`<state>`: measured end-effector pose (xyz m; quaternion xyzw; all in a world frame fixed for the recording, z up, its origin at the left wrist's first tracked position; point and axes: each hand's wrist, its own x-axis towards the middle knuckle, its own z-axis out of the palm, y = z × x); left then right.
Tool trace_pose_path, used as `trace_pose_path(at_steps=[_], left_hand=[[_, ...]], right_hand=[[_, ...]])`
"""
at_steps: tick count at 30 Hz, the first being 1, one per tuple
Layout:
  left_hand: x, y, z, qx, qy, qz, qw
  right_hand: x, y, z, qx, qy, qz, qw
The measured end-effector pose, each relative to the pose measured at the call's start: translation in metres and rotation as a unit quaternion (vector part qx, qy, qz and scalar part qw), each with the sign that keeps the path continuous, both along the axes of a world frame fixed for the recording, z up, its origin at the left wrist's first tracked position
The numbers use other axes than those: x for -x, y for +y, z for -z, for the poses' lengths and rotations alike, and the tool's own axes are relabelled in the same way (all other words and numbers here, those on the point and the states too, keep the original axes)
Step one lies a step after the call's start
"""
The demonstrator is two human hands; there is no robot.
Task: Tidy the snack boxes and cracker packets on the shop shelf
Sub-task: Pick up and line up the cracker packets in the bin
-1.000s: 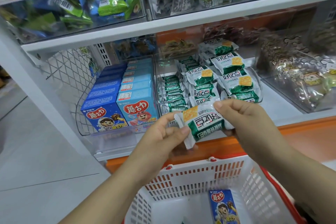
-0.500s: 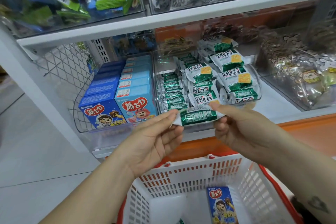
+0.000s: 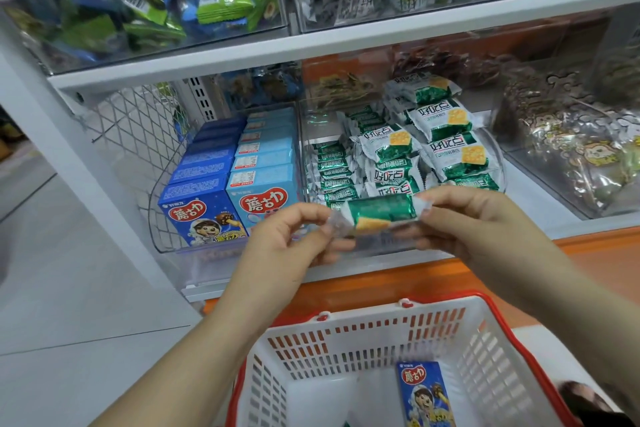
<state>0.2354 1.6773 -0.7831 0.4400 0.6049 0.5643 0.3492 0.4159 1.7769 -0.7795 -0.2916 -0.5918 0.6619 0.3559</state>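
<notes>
One cracker packet sits mid-frame, pinched at both ends by our left hand and right hand, just before its bin. Lined-up shelf boxes look done; we reckon one box in the basket is left.

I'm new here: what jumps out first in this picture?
Dead centre, a left hand and a right hand pinch the two ends of a green cracker packet. Behind it, rows of blue snack boxes stand left of a bin of matching green packets. Below sits a white basket with a red rim, one blue box inside.
</notes>
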Motion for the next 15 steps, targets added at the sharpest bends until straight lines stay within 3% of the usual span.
trace_pose_path(at_steps=[2, 6, 13, 15], left_hand=[[0.001, 0.001, 0.0, -0.005, -0.063, -0.001, 0.998], [-0.004, -0.001, 0.002, -0.017, 0.003, 0.001, 1.0], [-0.006, 0.004, 0.012, -0.048, 0.011, -0.002, 0.999], [-0.006, 0.007, 0.015, -0.057, -0.006, 0.003, 0.998]], right_hand=[[0.002, -0.003, 0.002, -0.015, 0.004, -0.002, 1.0], [0.003, -0.007, 0.003, -0.111, -0.053, 0.036, 0.992], [0.004, -0.004, 0.014, -0.058, -0.034, 0.055, 0.996], [0.004, -0.001, 0.017, 0.0, -0.014, 0.017, 1.0]])
